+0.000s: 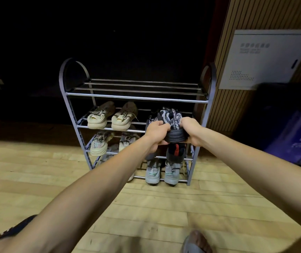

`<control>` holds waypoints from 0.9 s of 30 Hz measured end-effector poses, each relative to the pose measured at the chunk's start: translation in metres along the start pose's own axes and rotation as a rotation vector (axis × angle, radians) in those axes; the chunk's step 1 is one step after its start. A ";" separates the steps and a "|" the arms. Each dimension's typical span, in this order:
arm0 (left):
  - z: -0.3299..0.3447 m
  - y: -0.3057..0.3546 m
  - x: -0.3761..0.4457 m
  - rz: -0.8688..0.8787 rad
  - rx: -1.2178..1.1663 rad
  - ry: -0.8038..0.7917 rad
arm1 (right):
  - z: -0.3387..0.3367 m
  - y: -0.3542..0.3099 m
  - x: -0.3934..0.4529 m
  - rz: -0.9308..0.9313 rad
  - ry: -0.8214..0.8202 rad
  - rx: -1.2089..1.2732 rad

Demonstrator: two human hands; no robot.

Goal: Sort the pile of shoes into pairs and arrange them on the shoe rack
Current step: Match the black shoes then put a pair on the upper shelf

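At mid-right of the frame, a black shoe is held at the rack by the left hand and right hand, fingers curled round its heel. It is likely light and soft; the firm heel is best gripped.

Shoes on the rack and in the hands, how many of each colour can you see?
Beige: 4, two on the second shelf, two on the third.
Grey: 2, bottom shelf.
Black patterned: 2, one held by both hands, one behind.
Black with red: 1.
Total: 9
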State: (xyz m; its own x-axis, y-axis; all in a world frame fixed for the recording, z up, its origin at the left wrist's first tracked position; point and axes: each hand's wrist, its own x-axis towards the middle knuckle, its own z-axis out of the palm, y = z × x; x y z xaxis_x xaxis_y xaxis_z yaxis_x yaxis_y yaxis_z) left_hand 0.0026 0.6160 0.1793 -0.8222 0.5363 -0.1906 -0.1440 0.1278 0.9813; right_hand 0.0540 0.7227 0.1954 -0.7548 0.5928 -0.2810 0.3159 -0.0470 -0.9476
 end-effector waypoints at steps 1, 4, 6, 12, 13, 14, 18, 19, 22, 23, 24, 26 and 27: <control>-0.001 -0.001 0.007 0.025 0.012 -0.005 | 0.000 -0.002 0.007 0.008 -0.006 -0.048; -0.001 -0.004 0.029 0.069 0.031 -0.018 | -0.001 -0.009 0.029 0.003 -0.015 -0.179; 0.003 -0.007 0.045 0.065 0.038 -0.009 | -0.002 -0.012 0.045 0.003 -0.013 -0.194; 0.024 -0.020 0.081 0.065 0.040 0.057 | -0.010 -0.012 0.081 0.046 0.100 -0.002; 0.029 -0.021 0.084 0.048 0.004 0.073 | -0.013 -0.010 0.086 0.067 0.111 0.029; 0.034 -0.021 0.086 0.023 -0.046 0.090 | -0.017 -0.009 0.090 0.089 0.120 0.054; 0.048 -0.023 0.095 -0.017 -0.190 0.138 | -0.024 -0.004 0.098 0.130 0.142 0.132; 0.050 -0.024 0.097 -0.026 -0.203 0.138 | -0.024 -0.002 0.098 0.131 0.133 0.140; 0.051 -0.028 0.097 -0.048 -0.228 0.143 | -0.026 0.005 0.101 0.125 0.112 0.106; 0.050 -0.030 0.097 -0.056 -0.231 0.136 | -0.026 0.007 0.102 0.120 0.101 0.085; 0.048 -0.032 0.097 -0.062 -0.238 0.122 | -0.026 0.008 0.102 0.114 0.092 0.049; 0.046 -0.037 0.101 -0.086 -0.244 0.075 | -0.027 0.012 0.105 0.089 0.074 -0.058; 0.045 -0.038 0.102 -0.099 -0.245 0.047 | -0.027 0.012 0.105 0.082 0.070 -0.119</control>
State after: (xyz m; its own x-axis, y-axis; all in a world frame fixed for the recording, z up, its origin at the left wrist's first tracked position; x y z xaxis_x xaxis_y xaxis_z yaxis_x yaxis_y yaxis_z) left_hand -0.0508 0.7031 0.1217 -0.8213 0.4913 -0.2899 -0.3493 -0.0312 0.9365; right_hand -0.0053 0.8061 0.1584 -0.6831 0.6452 -0.3421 0.4440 -0.0050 -0.8960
